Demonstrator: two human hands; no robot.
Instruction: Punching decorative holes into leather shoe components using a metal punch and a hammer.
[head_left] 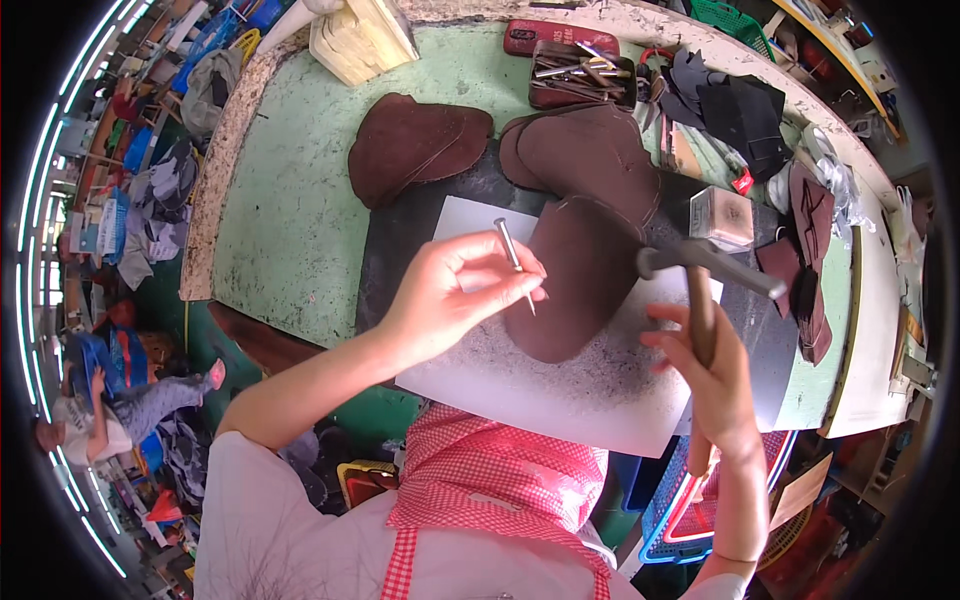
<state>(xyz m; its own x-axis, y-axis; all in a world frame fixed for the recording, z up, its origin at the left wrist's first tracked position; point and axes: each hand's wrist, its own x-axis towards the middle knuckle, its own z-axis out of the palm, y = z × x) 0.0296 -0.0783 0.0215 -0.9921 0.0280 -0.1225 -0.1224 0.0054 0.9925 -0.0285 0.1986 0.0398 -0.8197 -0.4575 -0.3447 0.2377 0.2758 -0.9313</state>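
My left hand (432,298) pinches a slim metal punch (507,243) between thumb and fingers, its tip pointing down at a rounded dark brown leather-like piece (585,275). Whether the tip touches the piece, I cannot tell. My right hand (715,385) holds a hammer (701,315) by its wooden handle, with the metal head raised above the bench and some fingers loosely spread. Under the brown piece lies a white sheet (560,400) speckled with dark marks, and below that a black board (395,240).
Stacked brown pieces (415,145) and more brown pieces (590,150) lie beyond. A tin of metal tools (582,75), a clear block (721,218), black scraps (740,115) and folded brown pieces (808,260) sit farther back and right. A wooden block (360,40) stands at the far edge.
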